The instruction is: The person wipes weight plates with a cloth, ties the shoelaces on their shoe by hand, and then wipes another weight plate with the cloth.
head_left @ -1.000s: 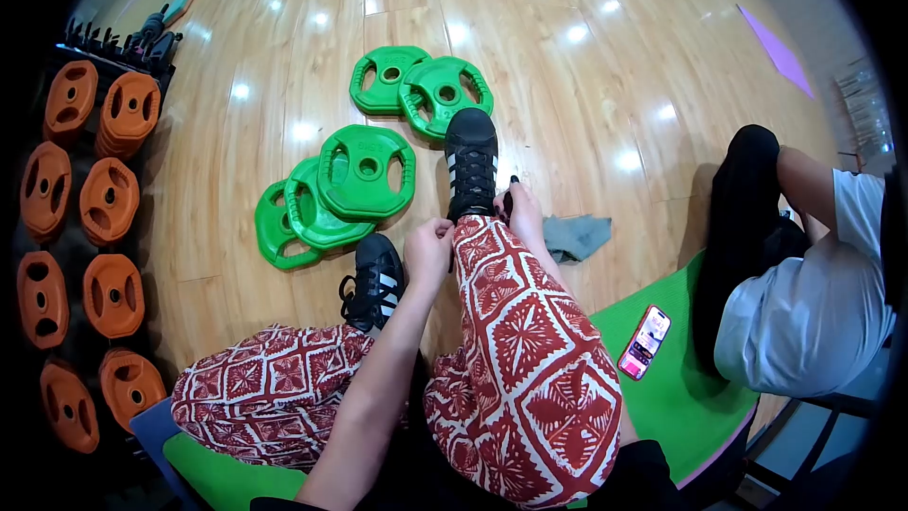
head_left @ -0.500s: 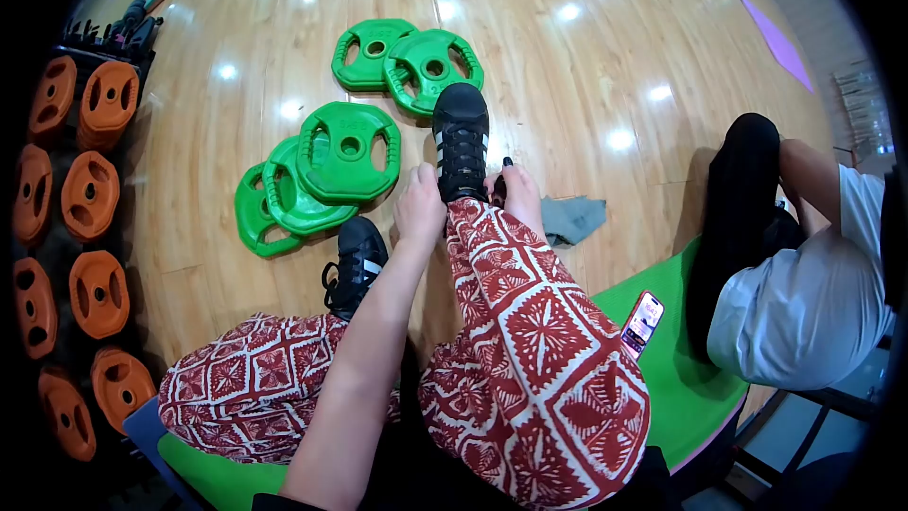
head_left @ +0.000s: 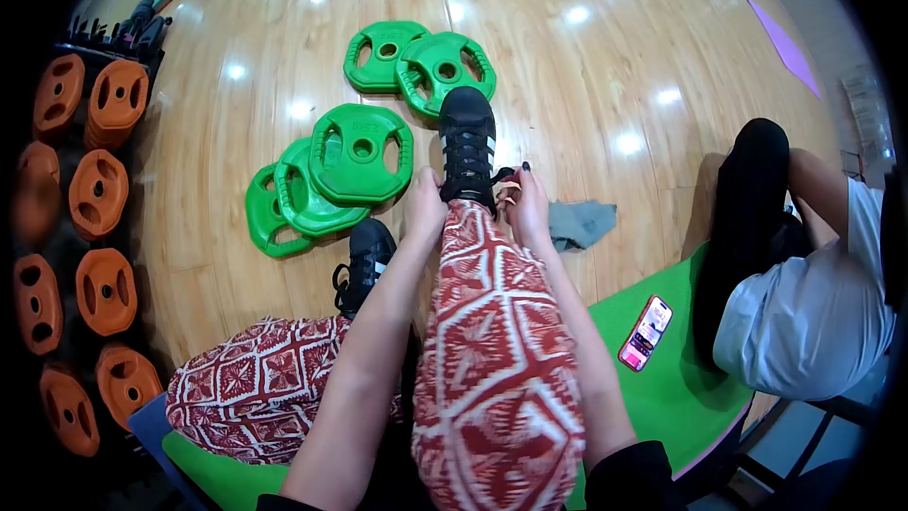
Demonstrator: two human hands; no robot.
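- Together, the left hand (head_left: 425, 211) and right hand (head_left: 527, 211) flanked the black white-striped lace-up sneaker (head_left: 467, 145) on the wooden floor (head_left: 586, 85).
- Right fingers seemingly pinched a black lace (head_left: 503, 175); the left's grip was unclear.

Glossy wooden floor (head_left: 586, 47) with ceiling-light reflections, green mat (head_left: 681, 388), purple mat (head_left: 780, 43) at far right

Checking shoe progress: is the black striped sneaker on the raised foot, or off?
On: the black striped sneaker covers the raised foot, with both hands at its ankle opening.
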